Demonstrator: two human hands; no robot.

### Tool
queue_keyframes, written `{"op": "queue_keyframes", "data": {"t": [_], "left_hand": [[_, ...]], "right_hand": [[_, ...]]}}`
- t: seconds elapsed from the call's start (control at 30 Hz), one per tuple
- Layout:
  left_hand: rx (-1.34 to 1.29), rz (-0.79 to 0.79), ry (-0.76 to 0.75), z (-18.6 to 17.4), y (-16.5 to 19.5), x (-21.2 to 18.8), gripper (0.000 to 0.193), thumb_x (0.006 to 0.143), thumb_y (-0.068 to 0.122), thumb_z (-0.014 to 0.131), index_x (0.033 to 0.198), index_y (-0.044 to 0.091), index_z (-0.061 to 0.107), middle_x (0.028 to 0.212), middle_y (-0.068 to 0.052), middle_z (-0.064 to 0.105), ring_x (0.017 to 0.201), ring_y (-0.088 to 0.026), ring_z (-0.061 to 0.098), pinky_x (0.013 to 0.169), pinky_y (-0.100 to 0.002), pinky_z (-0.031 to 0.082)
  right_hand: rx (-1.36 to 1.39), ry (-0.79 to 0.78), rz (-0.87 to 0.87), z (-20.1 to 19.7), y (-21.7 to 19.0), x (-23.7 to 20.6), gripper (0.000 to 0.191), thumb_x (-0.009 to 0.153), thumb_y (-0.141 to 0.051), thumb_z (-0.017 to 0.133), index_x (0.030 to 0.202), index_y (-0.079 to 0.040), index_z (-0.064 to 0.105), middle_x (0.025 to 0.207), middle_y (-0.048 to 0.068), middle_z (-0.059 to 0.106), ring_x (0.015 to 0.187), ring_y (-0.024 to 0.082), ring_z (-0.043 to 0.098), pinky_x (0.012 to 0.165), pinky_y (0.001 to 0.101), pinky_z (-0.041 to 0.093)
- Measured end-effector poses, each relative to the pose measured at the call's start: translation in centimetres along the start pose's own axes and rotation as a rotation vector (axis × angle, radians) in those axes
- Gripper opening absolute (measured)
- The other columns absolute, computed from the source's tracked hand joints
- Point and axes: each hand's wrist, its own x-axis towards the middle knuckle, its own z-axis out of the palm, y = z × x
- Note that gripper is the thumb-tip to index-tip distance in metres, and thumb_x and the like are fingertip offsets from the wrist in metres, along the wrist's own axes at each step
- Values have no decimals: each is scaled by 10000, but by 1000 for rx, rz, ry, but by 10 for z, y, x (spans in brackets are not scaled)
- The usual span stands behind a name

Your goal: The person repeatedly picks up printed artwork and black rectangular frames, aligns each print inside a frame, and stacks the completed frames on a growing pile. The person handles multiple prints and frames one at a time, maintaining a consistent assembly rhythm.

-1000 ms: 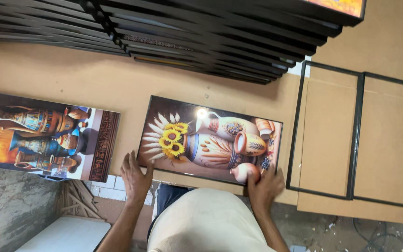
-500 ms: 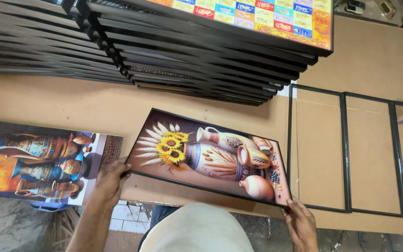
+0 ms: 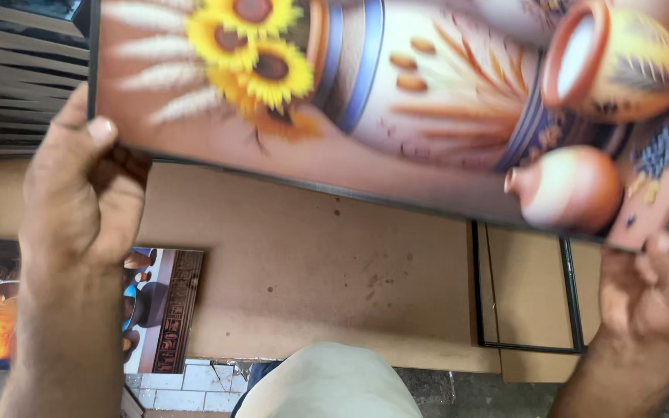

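Both my left hand (image 3: 79, 205) and right hand (image 3: 652, 290) pinch the stiff, light, glossy print (image 3: 396, 101) at its lower corners, fingers clamped underneath.

Left hand (image 3: 79, 201) and right hand (image 3: 652, 290) raised, fingers curled, each grip closed

The framed picture (image 3: 396, 108) is coming up off the counter (image 3: 311, 271) toward the camera, now filling the upper part of the frame where a second ago it was lying flat at the centre. The left hand (image 3: 79, 201) and right hand (image 3: 652, 294) are rising with it, gripping its lower corners.
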Motion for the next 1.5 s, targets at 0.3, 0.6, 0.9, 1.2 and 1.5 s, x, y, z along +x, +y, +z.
{"op": "queue_keyframes", "data": {"t": [0.3, 0.6, 0.9, 1.2, 1.5], "left_hand": [[-20, 147, 322, 2, -27, 128, 553, 900, -144, 727, 1414, -63, 539, 1198, -163, 631, 1025, -207, 624, 1052, -365, 636], [86, 220, 265, -17, -43, 153, 631, 915, -190, 640, 1494, -109, 402, 1307, -218, 568, 1110, -203, 642, 1064, -325, 592], [105, 218, 262, -14, -55, 150, 651, 939, -167, 644, 1540, -91, 407, 1236, -169, 549, 1045, -147, 613, 1069, -315, 574], [256, 206, 212, -26, -67, 139, 694, 997, -66, 671, 1583, 98, 336, 1695, -223, 346, 1300, -164, 580, 1121, -377, 520], [389, 91, 344, -24, -77, 111, 600, 993, 3, 682, 1536, 55, 433, 1562, -171, 497, 1226, -174, 650, 1005, -327, 564]], "right_hand": [[-94, -73, 91, 56, 51, 175, 282, 1098, -1, 635, 1346, 132, 628, 1061, 117, 705, 890, 170, 657, 867, 347, 526], [-163, -40, 137, 73, 99, 211, 301, 1053, 28, 611, 1334, 134, 624, 1215, 176, 732, 1103, 211, 723, 1075, 320, 551], [-218, -64, 145, 75, 96, 206, 294, 1105, -117, 642, 1315, 89, 648, 1135, 117, 736, 1011, 162, 698, 1028, 335, 563], [-349, -30, 78, 63, 103, 198, 480, 1087, -389, 640, 1341, 12, 709, 1054, 24, 734, 897, 104, 630, 818, 280, 483], [-467, 103, 45, 76, 108, 181, 281, 1056, -119, 659, 1303, 14, 667, 1049, 47, 723, 891, 108, 693, 765, 276, 618]]}}
